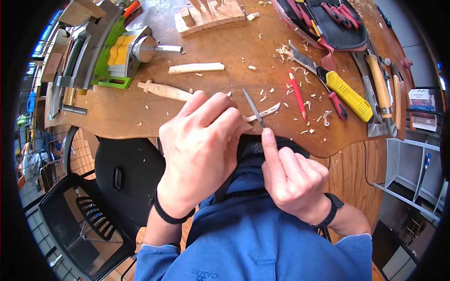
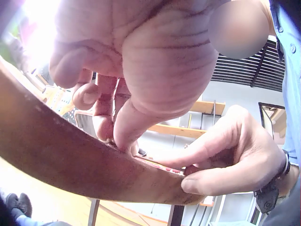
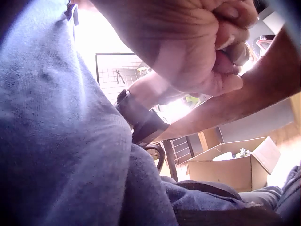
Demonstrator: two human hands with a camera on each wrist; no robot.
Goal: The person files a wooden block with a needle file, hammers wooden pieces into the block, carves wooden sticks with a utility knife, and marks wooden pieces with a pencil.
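Note:
In the head view my left hand (image 1: 201,136) pinches one end of a small pale carved wood strip (image 1: 269,111) at the table's front edge. My right hand (image 1: 295,180) grips a thin pointed needle file (image 1: 253,107), its index finger stretched along the tool. The file lies across the strip, tip pointing away from me. Seen from the left wrist, the left thumb and fingertips meet close over the table edge (image 2: 94,165), and the right hand (image 2: 235,155) comes in beside them. Curled fingers of the right hand (image 3: 188,52) hide the file in the right wrist view.
Behind the hands lie a carved wooden knife shape (image 1: 164,90), a flat wood offcut (image 1: 197,68) and scattered shavings. A red pencil (image 1: 297,96), a yellow utility knife (image 1: 347,96) and chisels (image 1: 377,79) are at the right. A green-based vise (image 1: 117,56) stands left, a tool pouch (image 1: 337,28) back right.

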